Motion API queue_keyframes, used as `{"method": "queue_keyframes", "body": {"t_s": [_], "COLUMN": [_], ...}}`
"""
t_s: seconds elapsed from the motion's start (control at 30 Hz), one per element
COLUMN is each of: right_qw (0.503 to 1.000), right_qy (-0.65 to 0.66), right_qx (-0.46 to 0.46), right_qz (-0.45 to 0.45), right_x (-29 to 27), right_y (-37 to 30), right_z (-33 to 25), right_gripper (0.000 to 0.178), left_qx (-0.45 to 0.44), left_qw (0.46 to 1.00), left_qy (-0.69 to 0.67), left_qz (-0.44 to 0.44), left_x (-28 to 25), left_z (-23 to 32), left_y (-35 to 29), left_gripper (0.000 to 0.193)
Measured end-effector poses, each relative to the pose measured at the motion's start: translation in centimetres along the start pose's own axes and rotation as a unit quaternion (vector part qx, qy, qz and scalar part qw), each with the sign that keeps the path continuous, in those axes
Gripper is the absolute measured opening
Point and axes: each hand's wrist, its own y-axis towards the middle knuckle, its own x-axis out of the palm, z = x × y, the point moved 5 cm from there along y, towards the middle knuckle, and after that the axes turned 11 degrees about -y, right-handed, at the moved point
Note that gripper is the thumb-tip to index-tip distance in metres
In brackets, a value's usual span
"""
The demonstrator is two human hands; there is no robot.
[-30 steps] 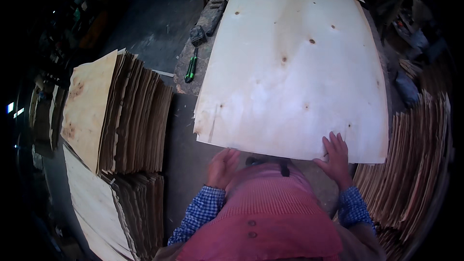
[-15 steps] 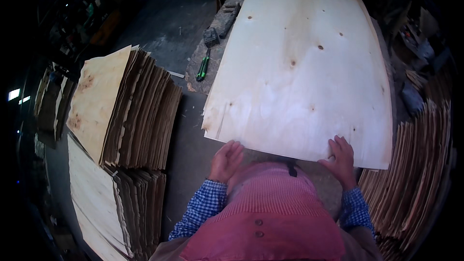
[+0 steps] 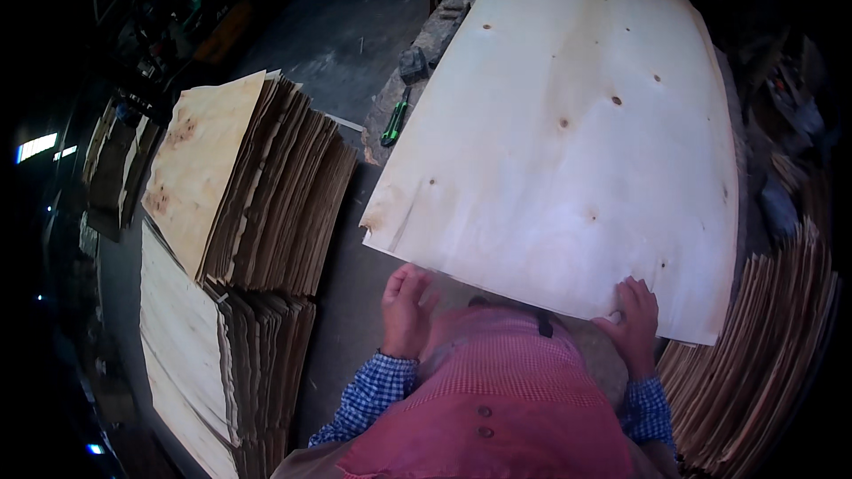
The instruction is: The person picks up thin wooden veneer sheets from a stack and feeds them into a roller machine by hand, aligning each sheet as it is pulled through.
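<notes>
A broad, pale wood veneer sheet [image 3: 550, 160] with dark knots lies in front of me, on a slab-like support. Its near left corner is split, and sheet edges show beneath it there. My left hand [image 3: 406, 312] is at the near edge, left of the middle, fingers slightly curled and thumb apart; its fingertips meet or almost meet the edge. Farther right, my right hand [image 3: 632, 326] rests on the same edge, fingers lying on the top face and thumb spread to the left along the edge. Neither hand visibly wraps around anything.
Stacked veneer [image 3: 284, 186] stands at left, above a second stack [image 3: 186, 346]. More veneer [image 3: 754, 364] leans at lower right. A green-and-black hand tool [image 3: 395, 120] and a dark block [image 3: 413, 65] lie on the rough support [image 3: 377, 135] beside the sheet.
The view has turned slightly, so the sheet and stacks appear tilted clockwise. My left hand's fingers are more curled than before; both hands stay at the sheet's near edge.
</notes>
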Motion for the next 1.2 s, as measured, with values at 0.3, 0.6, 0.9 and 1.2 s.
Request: {"method": "queue_keyframes", "body": {"t_s": [0.3, 0.6, 0.9, 1.2], "right_qw": [0.994, 0.986, 0.987, 0.984], "right_qy": [-0.091, -0.086, -0.097, -0.08], "right_qx": [-0.025, -0.042, 0.036, 0.067], "right_qz": [0.06, 0.139, 0.119, 0.143], "right_x": [2.2, 2.7, 3.6, 4.8], "right_y": [4.6, 17.4, 34.8, 34.7], "right_z": [1.9, 5.9, 11.1, 10.6], "right_gripper": [0.073, 0.068, 0.063, 0.043], "left_qx": [-0.155, -0.149, -0.113, -0.084], "left_qw": [0.988, 0.986, 0.977, 0.983], "left_qy": [-0.024, -0.075, -0.18, -0.158], "left_qz": [0.005, 0.015, -0.031, -0.051], "left_x": [-4.7, -3.8, -2.7, -2.8], "left_z": [-5.6, -5.3, -7.0, -5.7], "left_y": [8.5, 8.8, 7.0, 7.8], "left_gripper": [0.025, 0.027, 0.037, 0.045]}}
